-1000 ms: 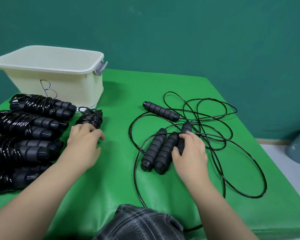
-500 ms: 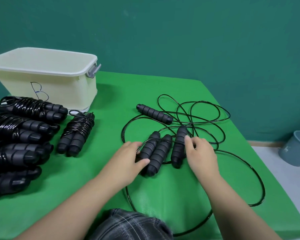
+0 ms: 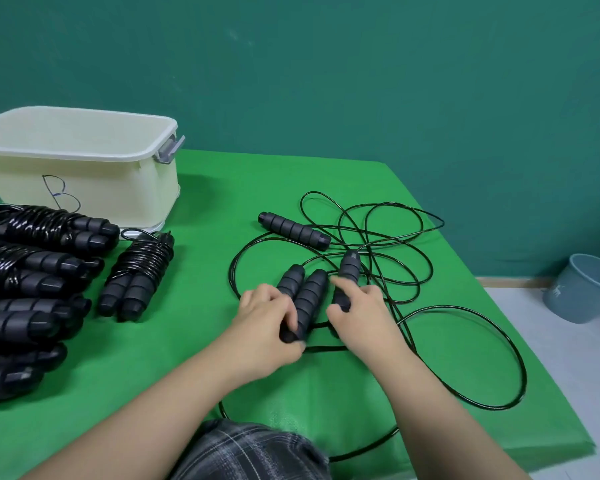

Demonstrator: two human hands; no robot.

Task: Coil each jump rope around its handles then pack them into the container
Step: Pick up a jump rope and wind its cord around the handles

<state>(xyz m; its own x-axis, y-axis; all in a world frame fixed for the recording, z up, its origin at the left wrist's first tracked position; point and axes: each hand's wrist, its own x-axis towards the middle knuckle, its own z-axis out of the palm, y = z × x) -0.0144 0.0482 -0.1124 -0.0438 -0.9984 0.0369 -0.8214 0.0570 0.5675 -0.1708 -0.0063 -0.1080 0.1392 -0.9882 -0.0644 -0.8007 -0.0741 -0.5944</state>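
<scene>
On the green bench (image 3: pixel 205 202), the left hand (image 3: pixel 267 327) curls round a pair of foam handles (image 3: pixel 303 299) and the right hand (image 3: pixel 364 317) grips a third handle (image 3: pixel 347 275), likely light, grippy holds, while the thin springy cord (image 3: pixel 378 244) sprawls right.

Two bare forearms, no sleeves visible. Left hand (image 3: pixel 267 327) and right hand (image 3: pixel 364 313) bare: no gloves, rings or watch showing. Plaid garment (image 3: pixel 250 452) at bottom centre, dark grey with lighter crossing stripes; cannot tell what piece of clothing.
</scene>
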